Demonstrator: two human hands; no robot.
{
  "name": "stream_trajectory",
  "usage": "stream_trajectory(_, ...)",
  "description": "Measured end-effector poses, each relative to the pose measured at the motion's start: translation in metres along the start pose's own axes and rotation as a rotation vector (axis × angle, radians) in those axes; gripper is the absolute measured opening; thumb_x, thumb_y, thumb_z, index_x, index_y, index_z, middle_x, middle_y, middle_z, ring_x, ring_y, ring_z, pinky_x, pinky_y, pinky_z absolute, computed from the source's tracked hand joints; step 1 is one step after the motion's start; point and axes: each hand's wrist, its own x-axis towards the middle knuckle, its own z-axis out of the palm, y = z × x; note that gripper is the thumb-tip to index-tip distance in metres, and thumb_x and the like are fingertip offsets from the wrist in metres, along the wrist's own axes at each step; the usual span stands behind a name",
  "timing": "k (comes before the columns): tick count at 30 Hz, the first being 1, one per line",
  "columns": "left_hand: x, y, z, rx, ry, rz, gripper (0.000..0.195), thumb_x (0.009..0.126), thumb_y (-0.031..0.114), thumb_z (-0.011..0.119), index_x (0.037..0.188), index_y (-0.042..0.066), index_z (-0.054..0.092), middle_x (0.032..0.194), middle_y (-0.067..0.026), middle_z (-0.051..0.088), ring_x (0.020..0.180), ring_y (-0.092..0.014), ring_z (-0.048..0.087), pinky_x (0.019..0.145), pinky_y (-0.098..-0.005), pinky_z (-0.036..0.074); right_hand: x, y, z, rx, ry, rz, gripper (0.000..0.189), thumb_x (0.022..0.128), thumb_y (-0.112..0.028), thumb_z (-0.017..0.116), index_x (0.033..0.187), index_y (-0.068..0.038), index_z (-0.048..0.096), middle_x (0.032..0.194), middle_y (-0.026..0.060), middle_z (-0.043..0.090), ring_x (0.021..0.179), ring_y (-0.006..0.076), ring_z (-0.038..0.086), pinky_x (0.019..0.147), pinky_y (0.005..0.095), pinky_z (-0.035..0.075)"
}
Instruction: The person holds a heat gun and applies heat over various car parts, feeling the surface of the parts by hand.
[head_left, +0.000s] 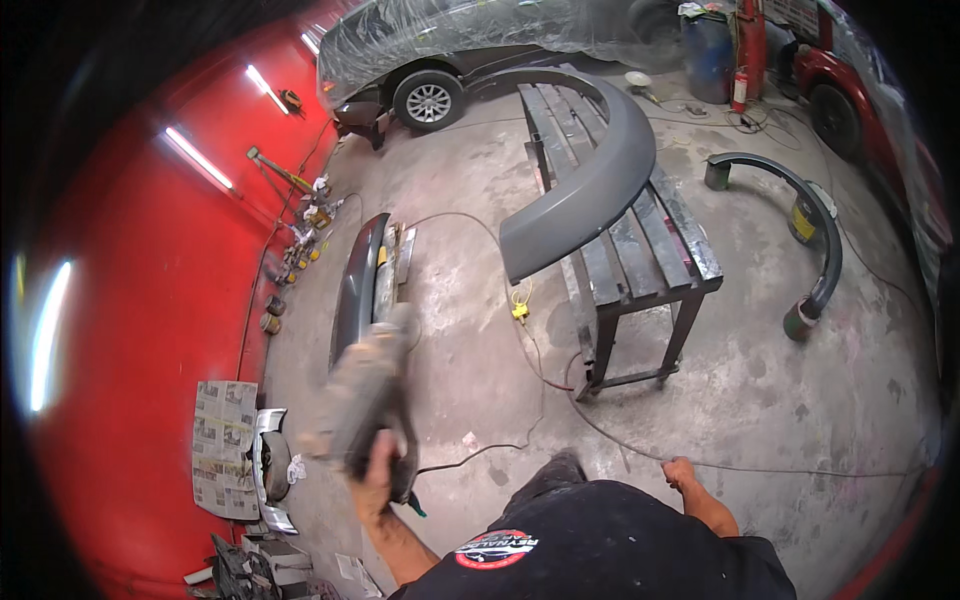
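Note:
My left hand (381, 469) is closed round the handle of a handheld power tool (375, 382), blurred by motion, with a dark cord running from its lower end. The tool is held above the floor at the left. My right hand (679, 472) is down at my right side with its fingers curled, overlapping a hose (757, 469); whether it grips the hose cannot be told. Ahead of me, a large grey curved fender flare (592, 180) rests on a slatted metal bench (645, 262). A long dark glossy panel (358, 281) lies left of the bench, beyond the tool.
A curved black trim piece (821, 217) stands on cans at the right. A yellow cord connector (520, 310) and cables cross the concrete floor. Plastic sheeting covers a vehicle (465, 37) ahead. Newspaper (225, 450) and a chrome bumper (270, 480) stand by the red wall (172, 300).

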Motion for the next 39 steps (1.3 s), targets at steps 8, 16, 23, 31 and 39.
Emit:
stream_trajectory(8, 0.05, 0.007, 0.198, 0.421, -0.45, 0.779, 0.029, 0.079, 0.015, 0.074, 0.104, 0.003, 0.064, 0.098, -0.0106, 0.067, 0.091, -0.025, 0.064, 0.08, -0.0361, 0.05, 0.061, 0.016, -0.02, 0.122, 0.057, -0.011, 0.025, 0.084, -0.026, 0.066, 0.089, -0.002, 0.065, 0.07, 0.0104, 0.064, 0.058, 0.0187, 0.062, 0.05, 0.0343, 0.051)
stream_trajectory(16, 0.084, 0.031, 0.304, 0.282, -0.565, 0.647, 0.019, 0.084, 0.011, 0.068, 0.102, 0.004, 0.065, 0.093, -0.0112, 0.067, 0.085, -0.027, 0.065, 0.075, -0.037, 0.05, 0.073, 0.017, -0.096, 0.406, 0.227, 0.191, 0.033, 0.082, -0.032, 0.063, 0.089, -0.001, 0.067, 0.087, 0.0157, 0.069, 0.084, 0.0285, 0.065, 0.077, 0.0382, 0.049)
stream_trajectory(23, 0.06, 0.044, 0.333, 0.359, -0.352, 0.46, 0.025, 0.081, 0.009, 0.07, 0.104, 0.001, 0.065, 0.099, -0.0125, 0.068, 0.093, -0.028, 0.064, 0.083, -0.0372, 0.049, 0.084, -0.176, -0.282, 0.29, 0.57, -0.567, 0.028, 0.091, -0.028, 0.059, 0.097, -0.001, 0.064, 0.076, 0.0109, 0.065, 0.075, 0.0218, 0.064, 0.07, 0.034, 0.049)
stream_trajectory(31, 0.014, 0.064, 0.425, 0.313, 0.138, 0.203, 0.021, 0.083, 0.003, 0.068, 0.104, 0.001, 0.065, 0.096, -0.012, 0.068, 0.083, -0.025, 0.066, 0.079, -0.0348, 0.05, 0.078, -0.343, -0.384, 0.001, 0.479, -1.309, 0.029, 0.083, -0.02, 0.068, 0.102, 0.001, 0.062, 0.107, 0.0177, 0.061, 0.104, 0.0345, 0.055, 0.091, 0.0412, 0.044)
stream_trajectory(39, -0.012, 0.085, 0.44, 0.218, -0.183, 0.143, 0.047, 0.064, 0.011, 0.079, 0.108, 0.003, 0.065, 0.1, -0.0108, 0.068, 0.092, -0.024, 0.066, 0.085, -0.0365, 0.05, 0.058, -0.351, -0.347, 0.012, 0.113, -1.735, 0.021, 0.075, -0.018, 0.071, 0.09, -0.004, 0.066, 0.105, 0.0108, 0.061, 0.111, 0.0297, 0.053, 0.098, 0.0486, 0.037)
